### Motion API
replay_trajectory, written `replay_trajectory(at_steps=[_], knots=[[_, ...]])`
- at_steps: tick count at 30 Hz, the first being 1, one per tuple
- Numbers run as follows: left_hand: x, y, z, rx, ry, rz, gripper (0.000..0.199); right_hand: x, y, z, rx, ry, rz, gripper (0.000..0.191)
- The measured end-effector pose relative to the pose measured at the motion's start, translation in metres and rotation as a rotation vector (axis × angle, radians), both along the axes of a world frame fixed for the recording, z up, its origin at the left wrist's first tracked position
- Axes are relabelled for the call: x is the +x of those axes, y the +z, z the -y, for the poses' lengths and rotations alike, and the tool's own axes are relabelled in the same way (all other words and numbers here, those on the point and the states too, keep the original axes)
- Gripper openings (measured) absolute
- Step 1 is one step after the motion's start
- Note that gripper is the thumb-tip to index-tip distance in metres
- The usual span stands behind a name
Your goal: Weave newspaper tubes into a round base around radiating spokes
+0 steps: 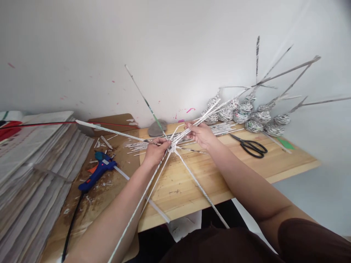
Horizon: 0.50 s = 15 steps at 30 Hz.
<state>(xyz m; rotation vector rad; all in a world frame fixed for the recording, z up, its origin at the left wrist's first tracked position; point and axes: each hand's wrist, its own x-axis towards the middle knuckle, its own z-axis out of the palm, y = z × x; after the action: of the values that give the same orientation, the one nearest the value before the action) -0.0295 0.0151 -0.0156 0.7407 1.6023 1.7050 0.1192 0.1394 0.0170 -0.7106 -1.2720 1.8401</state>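
Note:
A woven centre [172,147] of rolled newspaper sticks is held above the wooden table, with long sticks radiating from it in several directions. My left hand [157,150] pinches it at its left edge, thumb and fingers closed. My right hand [199,133] is closed round several white paper sticks [201,118] that run from the centre up to the right. One radiating stick [201,189] slopes down toward my lap. Behind and beneath my hands lies a bundle of loose paper sticks [223,128]; my hands cover part of it.
Black-handled scissors [253,148] lie at right. Several gourd-shaped woven paper pieces [242,112] stand by the wall, sticks jutting out. A blue glue gun [98,170] rests at left beside stacked newspapers [41,175]. A grey stone-like lump [156,128] sits at the back.

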Motion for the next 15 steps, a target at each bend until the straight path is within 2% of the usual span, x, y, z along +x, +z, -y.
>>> replay_trajectory(at_steps=[3,6,9,12,15], knots=[[0.000,-0.001,0.000,0.015,0.016,-0.006,0.029,-0.006,-0.004,0.010,0.009,0.012,0.156,0.024],[0.000,-0.001,0.000,0.032,0.024,0.004,0.027,-0.010,-0.007,0.015,-0.064,-0.013,0.278,0.033],[0.000,-0.001,0.000,0.014,0.026,0.004,0.025,-0.012,-0.009,0.019,-0.061,-0.024,0.305,0.036],[-0.002,-0.006,-0.002,0.011,0.028,0.011,0.024,-0.015,-0.012,0.025,0.109,0.057,0.281,0.031],[-0.006,-0.014,-0.005,0.027,0.002,0.053,0.026,-0.016,-0.014,0.031,0.389,0.082,0.369,0.024]])
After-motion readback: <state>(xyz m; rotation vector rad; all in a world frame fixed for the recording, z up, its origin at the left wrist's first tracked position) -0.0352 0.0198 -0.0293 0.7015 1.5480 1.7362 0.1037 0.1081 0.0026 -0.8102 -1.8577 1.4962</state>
